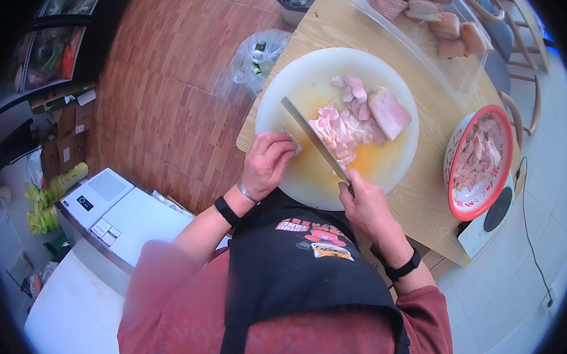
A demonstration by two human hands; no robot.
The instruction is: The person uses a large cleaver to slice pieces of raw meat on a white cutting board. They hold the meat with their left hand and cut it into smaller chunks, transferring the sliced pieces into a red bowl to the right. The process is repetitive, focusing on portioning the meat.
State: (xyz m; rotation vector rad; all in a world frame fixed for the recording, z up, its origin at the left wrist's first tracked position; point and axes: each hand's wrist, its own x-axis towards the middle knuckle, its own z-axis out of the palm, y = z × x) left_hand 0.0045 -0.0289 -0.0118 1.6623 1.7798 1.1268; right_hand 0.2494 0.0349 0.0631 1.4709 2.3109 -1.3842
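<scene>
The knife (316, 139) lies slantwise over the round white cutting board (276, 103) on the wooden desk (423, 203). Its long axis runs from the handle at lower right to the blade's end at upper left, pointing away from the person and toward the left. A heap of sliced meat (344, 135) sits along the blade's right side, with a larger pink chunk (389, 112) beyond it.

The right hand (367, 204) has its grip wrapped around the knife's handle; its forearm reaches up and inward from the lower right. The left hand (270, 157) rests at the board's left edge, left of the blade and apart from it, wrist bent, fingers bunched against a small pale scrap (292, 142). Whether that grip is clenched on the scrap cannot be told. A red-rimmed bowl (509, 149) of meat pieces stands to the right.
</scene>
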